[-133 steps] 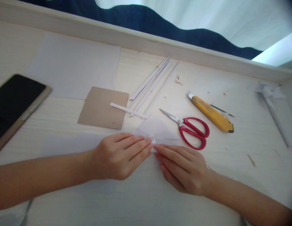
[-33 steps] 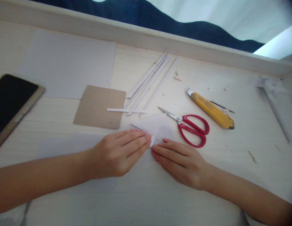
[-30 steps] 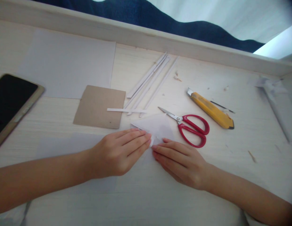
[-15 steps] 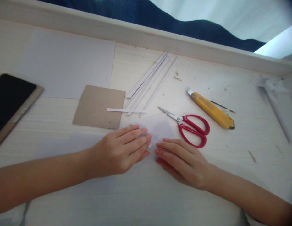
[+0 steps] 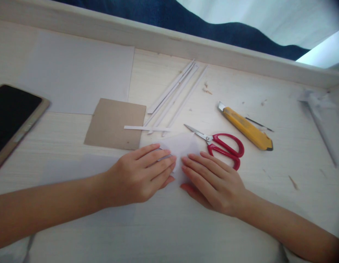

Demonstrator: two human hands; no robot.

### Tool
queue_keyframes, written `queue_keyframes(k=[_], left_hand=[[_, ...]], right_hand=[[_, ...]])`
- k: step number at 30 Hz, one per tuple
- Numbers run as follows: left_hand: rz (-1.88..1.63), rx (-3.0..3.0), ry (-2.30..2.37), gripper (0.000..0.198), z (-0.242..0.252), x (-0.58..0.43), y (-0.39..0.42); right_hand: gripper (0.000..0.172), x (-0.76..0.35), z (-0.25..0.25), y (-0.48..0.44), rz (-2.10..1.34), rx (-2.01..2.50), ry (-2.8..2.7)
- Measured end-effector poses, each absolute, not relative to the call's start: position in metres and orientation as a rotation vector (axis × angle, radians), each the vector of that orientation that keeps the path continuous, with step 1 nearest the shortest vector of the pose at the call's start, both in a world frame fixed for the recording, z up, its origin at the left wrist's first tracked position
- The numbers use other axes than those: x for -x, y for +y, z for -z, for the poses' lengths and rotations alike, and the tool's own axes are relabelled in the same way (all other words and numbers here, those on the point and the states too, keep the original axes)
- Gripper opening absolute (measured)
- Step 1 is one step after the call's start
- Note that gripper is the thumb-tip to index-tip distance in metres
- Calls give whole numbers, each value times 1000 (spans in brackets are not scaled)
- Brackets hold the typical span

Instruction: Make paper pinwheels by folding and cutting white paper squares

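A small sheet of white paper [image 5: 183, 143] lies on the table in the middle of the head view. Over its left part rests my left hand [image 5: 146, 171], fingers stretched out and pressing down. A thin folded edge or strip of paper [image 5: 166, 157] shows between those fingers; what lies under the palm is hidden. From the other side, my right hand [image 5: 214, 179] lays its outstretched fingertips on the paper, a small gap from the left ones. Red-handled scissors [image 5: 206, 137] lie just beyond my right hand, blades pointing left.
Beyond my left hand is a square of brown cardboard [image 5: 116, 122], crossed by a narrow paper strip [image 5: 133, 128]. Several white strips [image 5: 172, 91] lie behind it. A yellow box cutter [image 5: 246, 128] is at right, a phone [image 5: 13, 117] at left, a larger white sheet [image 5: 81, 73] at back left.
My right hand has shifted slightly forward, its fingers flattening and spreading on the paper beside the scissors. My left hand stays nearly still.
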State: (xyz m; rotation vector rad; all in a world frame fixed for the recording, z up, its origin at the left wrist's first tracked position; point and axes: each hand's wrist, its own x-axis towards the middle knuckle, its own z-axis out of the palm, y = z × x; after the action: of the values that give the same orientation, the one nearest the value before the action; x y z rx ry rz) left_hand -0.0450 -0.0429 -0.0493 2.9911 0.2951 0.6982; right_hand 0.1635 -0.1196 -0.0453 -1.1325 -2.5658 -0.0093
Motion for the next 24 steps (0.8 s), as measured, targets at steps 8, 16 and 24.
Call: queue_keyframes(k=[8,16,24], left_hand=[[-690,-3012,277,18,49,46,-42],[-663,-3035,254,25,49,47,-41],[-639,-3081,60,35,47,46,-36]], right_hand=[[31,-164,45,-118,-38,1139,-2580],[28,-164,45,-120,-4,1122,-2568],[26,-165,46,-119,-19,1120,-2549]])
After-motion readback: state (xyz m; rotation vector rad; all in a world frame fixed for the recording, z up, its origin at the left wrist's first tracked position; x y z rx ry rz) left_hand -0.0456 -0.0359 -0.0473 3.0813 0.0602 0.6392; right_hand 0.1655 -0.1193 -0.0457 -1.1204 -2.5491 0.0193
